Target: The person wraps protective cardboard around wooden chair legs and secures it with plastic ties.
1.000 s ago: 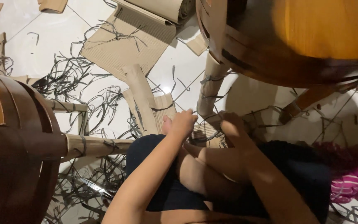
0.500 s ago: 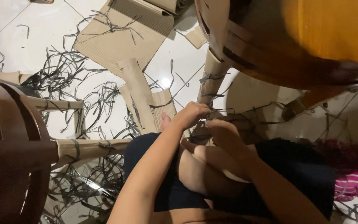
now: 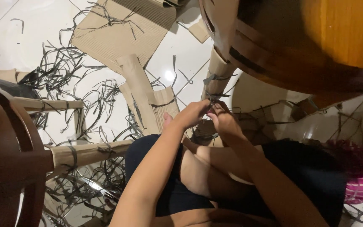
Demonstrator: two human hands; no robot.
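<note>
both hands, left (image 3: 194, 112) and right (image 3: 222, 120), pinch a thin black strap (image 3: 216, 96) at the foot of a cardboard-wrapped chair leg (image 3: 218, 73). pulled hard, the stiff flat strap could cut fingers or tear the soft ribbed wrap. curled offcuts (image 3: 64, 67) litter glossy tiles behind the grip.

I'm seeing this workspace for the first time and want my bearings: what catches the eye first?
The two hands meet in the middle, left hand and right hand pinching at black strapping on a cardboard-wrapped chair leg under the glossy wooden chair at upper right. Loose black straps lie tangled over the white tiled floor among cardboard sheets. Another wrapped leg juts out at lower left.
</note>
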